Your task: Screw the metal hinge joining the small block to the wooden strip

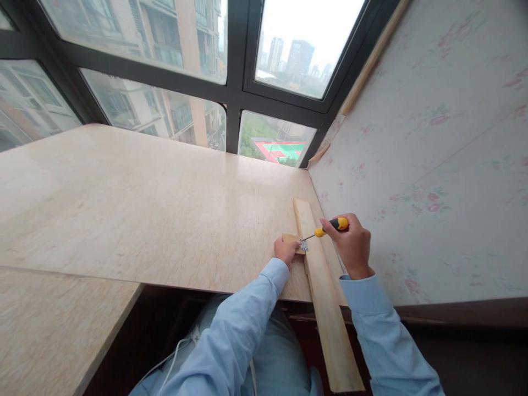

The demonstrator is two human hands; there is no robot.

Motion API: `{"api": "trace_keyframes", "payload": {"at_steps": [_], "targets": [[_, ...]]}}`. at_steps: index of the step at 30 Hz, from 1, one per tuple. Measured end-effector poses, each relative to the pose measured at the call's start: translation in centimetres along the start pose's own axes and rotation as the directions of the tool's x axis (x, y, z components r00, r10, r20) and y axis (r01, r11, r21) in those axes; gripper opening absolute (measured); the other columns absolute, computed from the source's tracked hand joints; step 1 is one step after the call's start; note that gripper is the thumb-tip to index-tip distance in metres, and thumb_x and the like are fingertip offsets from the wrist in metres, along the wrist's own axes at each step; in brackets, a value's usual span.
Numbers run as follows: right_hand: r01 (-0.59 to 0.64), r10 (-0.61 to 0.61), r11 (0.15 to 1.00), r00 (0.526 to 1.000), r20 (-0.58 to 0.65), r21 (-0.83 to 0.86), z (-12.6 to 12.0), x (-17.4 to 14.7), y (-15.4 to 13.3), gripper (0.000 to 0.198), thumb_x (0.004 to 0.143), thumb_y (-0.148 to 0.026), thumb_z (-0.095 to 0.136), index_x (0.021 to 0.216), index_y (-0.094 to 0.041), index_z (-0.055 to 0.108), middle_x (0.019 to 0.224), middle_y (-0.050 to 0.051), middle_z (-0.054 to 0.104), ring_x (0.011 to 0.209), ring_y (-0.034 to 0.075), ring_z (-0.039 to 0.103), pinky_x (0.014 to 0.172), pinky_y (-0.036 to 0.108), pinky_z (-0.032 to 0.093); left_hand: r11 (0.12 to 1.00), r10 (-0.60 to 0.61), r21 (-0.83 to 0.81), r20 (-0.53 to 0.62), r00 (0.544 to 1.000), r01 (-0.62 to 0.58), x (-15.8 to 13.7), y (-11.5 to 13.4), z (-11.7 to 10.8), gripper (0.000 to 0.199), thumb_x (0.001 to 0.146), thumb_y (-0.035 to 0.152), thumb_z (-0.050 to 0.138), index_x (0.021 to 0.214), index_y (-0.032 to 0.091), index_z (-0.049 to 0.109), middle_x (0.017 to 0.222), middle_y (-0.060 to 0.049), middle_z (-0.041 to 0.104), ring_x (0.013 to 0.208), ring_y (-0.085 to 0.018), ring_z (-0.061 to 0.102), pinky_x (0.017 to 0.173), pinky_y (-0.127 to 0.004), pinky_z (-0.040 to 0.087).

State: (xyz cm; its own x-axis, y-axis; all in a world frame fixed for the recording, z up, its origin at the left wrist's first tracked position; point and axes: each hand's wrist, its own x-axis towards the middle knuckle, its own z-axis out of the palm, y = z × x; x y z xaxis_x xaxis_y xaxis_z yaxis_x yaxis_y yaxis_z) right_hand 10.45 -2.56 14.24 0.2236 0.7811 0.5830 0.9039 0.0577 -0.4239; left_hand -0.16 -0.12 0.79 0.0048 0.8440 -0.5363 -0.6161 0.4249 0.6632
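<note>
A yellow and black screwdriver [330, 226] is gripped in my right hand [355, 245], its shaft slanting down to the left. The tip meets a small metal hinge [304, 245] that lies across a long pale wooden board [324, 297] and a small wooden block [290, 238]. My left hand [285, 250] is closed on the block, thumb near the hinge, holding it against the board's left side. Whether a screw sits under the tip is too small to tell. The board's near end juts out past the counter edge.
The beige stone-look counter [165, 214] stretches left beneath dark-framed windows [235, 99]. On the right rises a flower-papered wall [437, 165], close to my right hand. A nearer counter section [61, 324] stands at the lower left. A white cable [173, 357] hangs by my lap.
</note>
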Motion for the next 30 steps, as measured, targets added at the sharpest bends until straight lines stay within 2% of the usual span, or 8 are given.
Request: {"api": "trace_keyframes", "payload": {"at_steps": [10,20,25,30], "targets": [[0.02,-0.019,0.999,0.999,-0.036,0.025,0.04,0.11,0.09,0.058,0.077,-0.078,0.058,0.08,-0.02,0.062,0.066,0.004,0.065,0.054,0.018,0.055,0.055,0.028,0.037,1.0,-0.013,0.021,-0.002,1.0,0.013,0.1,-0.07,-0.14,0.033,0.059,0.004,0.074,0.087,0.013,0.058,0.08,-0.006,0.07,0.069,-0.021,0.07,0.059,-0.032,0.059],[0.059,-0.059,0.998,0.998,-0.021,-0.012,0.33,-0.1,0.58,0.056,0.08,-0.076,0.058,0.081,-0.02,0.063,0.064,0.004,0.065,0.052,0.018,0.055,0.053,0.027,0.037,1.0,0.007,0.006,-0.001,1.0,-0.007,0.09,-0.11,-0.11,0.034,0.057,0.003,0.074,0.086,0.011,0.059,0.079,-0.007,0.069,0.066,-0.02,0.069,0.057,-0.032,0.059],[0.142,-0.143,0.989,0.987,0.071,0.031,0.31,-0.17,0.44,0.05,0.082,-0.071,0.061,0.083,-0.021,0.063,0.068,0.004,0.068,0.055,0.019,0.059,0.055,0.028,0.041,1.0,0.011,0.019,-0.005,1.0,-0.01,0.15,-0.14,-0.13,0.034,0.058,0.005,0.074,0.088,0.012,0.059,0.08,-0.006,0.07,0.068,-0.021,0.069,0.058,-0.034,0.059],[0.218,-0.274,0.949,0.926,0.26,0.227,0.41,0.28,-0.18,0.039,0.084,-0.061,0.067,0.092,-0.022,0.063,0.082,0.004,0.074,0.062,0.018,0.065,0.06,0.029,0.05,1.0,0.016,0.016,-0.007,1.0,-0.016,-0.05,-0.07,-0.03,0.033,0.058,0.006,0.073,0.086,0.013,0.058,0.078,-0.004,0.069,0.066,-0.021,0.069,0.057,-0.033,0.058]]}}
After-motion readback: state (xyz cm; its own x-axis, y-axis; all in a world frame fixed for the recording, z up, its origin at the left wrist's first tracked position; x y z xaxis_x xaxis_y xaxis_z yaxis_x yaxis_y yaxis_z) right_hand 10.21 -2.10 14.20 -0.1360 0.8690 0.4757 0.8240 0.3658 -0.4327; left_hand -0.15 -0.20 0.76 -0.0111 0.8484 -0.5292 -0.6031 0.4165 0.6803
